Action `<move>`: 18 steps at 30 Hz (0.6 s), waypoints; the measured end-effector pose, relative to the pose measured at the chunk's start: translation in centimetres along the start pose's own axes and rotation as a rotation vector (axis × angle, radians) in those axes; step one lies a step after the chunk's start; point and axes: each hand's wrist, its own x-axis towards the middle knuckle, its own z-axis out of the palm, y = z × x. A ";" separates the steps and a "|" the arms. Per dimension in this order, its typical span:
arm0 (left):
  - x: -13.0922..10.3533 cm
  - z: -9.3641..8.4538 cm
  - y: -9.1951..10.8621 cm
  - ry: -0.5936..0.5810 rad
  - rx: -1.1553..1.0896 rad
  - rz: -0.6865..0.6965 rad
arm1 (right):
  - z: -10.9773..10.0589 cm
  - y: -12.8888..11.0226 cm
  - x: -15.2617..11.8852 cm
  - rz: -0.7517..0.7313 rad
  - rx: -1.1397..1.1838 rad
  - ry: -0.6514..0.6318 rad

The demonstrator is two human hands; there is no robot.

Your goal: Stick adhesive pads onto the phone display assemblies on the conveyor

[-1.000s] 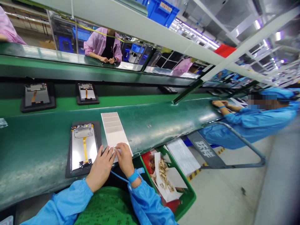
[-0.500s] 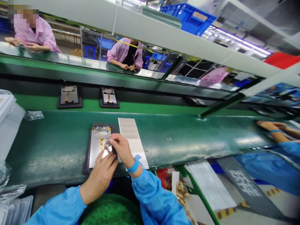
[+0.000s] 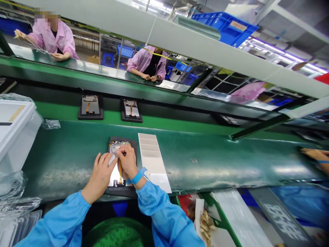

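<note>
Tablet (image 3: 114, 175): long axis front-to-back, circuit board (image 3: 113, 148) far.

Table (image 3: 205, 164): deep green, whitish glare streaks along it. Device panel (image 3: 113, 176): silvery, with a yellow-orange ribbon (image 3: 120, 171) and, at the near end, a black patch (image 3: 119, 183) bearing white marks. Pad (image 3: 134, 145) beneath: charcoal. Label sheet (image 3: 154, 164): white near end, beige-grey bands with thin pale dividing lines at far end. Wearer's sleeves (image 3: 164, 206): bright blue; wristband (image 3: 136, 177) similar blue. Lap clothing (image 3: 118, 236): green, darker mottling. Belt (image 3: 110, 111) behind: vivid green beside black. Overhead I see a blue crate (image 3: 218, 27), pale orange label (image 3: 238, 26). Co-workers' tops (image 3: 64, 37): pink over black. Bin (image 3: 226, 219): green, red showing inside.
</note>
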 end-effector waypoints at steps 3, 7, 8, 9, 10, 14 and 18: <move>0.4 0.1 0.1 -0.012 0.025 -0.009 | 0.0 0.0 0.0 0.003 -0.022 -0.018; 1.0 0.2 0.2 -0.042 0.017 -0.030 | 0.2 0.1 -0.1 -0.013 -0.022 -0.019; 1.2 0.1 0.2 -0.047 0.016 -0.035 | 0.2 0.1 -0.1 -0.023 -0.024 -0.013; 1.3 0.1 0.3 -0.052 0.018 -0.040 | 0.2 0.2 0.0 -0.036 -0.029 -0.008; 1.5 -0.1 0.4 -0.056 0.024 -0.043 | 0.1 0.2 0.0 -0.053 -0.033 -0.010; 2.2 -0.6 0.8 -0.067 0.068 -0.054 | -1.0 0.5 0.6 -0.058 0.021 -0.061; 2.4 -0.7 1.2 -0.088 0.093 -0.054 | -2.7 1.2 0.7 -0.030 0.142 -0.108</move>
